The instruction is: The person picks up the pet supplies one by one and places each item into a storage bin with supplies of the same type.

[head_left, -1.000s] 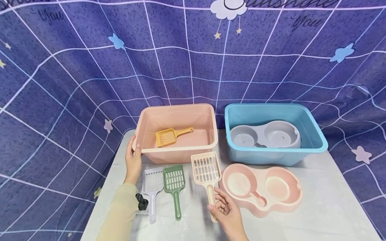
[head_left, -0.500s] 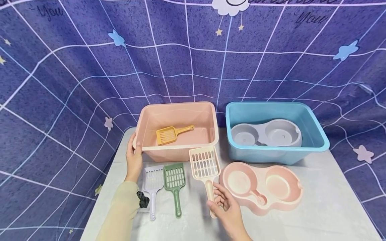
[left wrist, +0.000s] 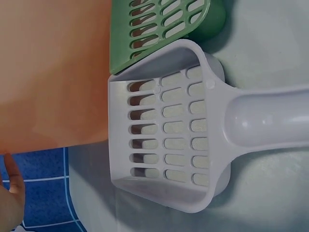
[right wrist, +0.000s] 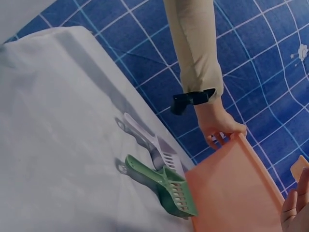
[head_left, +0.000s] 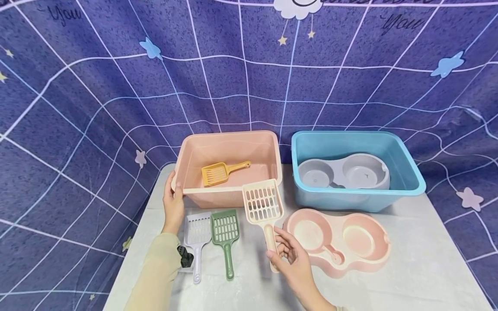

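In the head view my left hand [head_left: 173, 206] grips the left front corner of a pink litter box [head_left: 215, 198]. Inside that box lies a yellow litter scoop [head_left: 220, 173]. My right hand [head_left: 294, 261] holds a cream litter scoop [head_left: 269, 238] by its handle, blade upward, over the table in front of the box. The blade's top overlaps the box's front rim in this view; whether they touch I cannot tell. A lavender litter scoop [left wrist: 219, 121] and a green litter scoop [head_left: 228, 255] lie side by side, near my left wrist.
A blue litter box [head_left: 342, 201] stands to the right with a grey double pet bowl [head_left: 337, 172] inside. Before it, a pink double pet bowl [head_left: 337, 235] sits on the pale tabletop [head_left: 420, 259]. A purple-blue curtain [head_left: 249, 90] hangs behind and at the sides.
My right hand has lifted the cream scoop upward and away from me, toward the pink litter box. My left hand keeps its grip on the corner. The head view has shifted slightly.
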Motion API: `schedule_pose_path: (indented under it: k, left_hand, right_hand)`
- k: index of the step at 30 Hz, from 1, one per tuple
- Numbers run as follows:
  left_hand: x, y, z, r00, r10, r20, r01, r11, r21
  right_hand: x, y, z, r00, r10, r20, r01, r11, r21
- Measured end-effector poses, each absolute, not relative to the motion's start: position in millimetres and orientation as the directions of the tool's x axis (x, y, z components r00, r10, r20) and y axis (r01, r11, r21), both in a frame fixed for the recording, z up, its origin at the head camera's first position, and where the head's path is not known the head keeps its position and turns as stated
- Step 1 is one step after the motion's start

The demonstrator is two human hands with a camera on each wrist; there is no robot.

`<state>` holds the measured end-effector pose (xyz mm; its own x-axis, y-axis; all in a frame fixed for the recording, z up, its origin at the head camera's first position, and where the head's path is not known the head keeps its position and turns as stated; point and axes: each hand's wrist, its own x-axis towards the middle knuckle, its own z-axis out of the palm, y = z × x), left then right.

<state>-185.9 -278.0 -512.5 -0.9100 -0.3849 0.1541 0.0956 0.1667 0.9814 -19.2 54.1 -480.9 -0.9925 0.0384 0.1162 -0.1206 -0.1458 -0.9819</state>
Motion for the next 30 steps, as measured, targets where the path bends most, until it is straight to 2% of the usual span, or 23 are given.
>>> schedule_pose_path:
  k: [10,15,22,30]
  left_hand:
    - [-180.3,-272.1,-505.1,-0.911,-0.384,0.151,0.090,0.173,0.981]
    - [-179.3,-272.1,-500.2,-0.915,-0.372,0.157,0.097,0.175,0.980]
    - [-186.1,-277.6,-512.9,-0.905,-0.382,0.188,0.119,0.196,0.973]
    - [-184.4,-276.3,-510.3,-0.910,-0.387,0.148,0.085,0.173,0.981]
  right_hand:
    - [-34.4,57.1,-476.2,-0.981,0.023,0.192,-0.193,-0.129,-0.973]
    - [-42.9,57.2,-471.3,-0.981,0.022,0.194,-0.196,-0.132,-0.972]
    - [-52.3,54.0,-469.2,-0.982,0.003,0.189,-0.187,-0.136,-0.973]
    - [-60.1,49.2,-468.6,-0.983,0.009,0.184,-0.184,-0.135,-0.974]
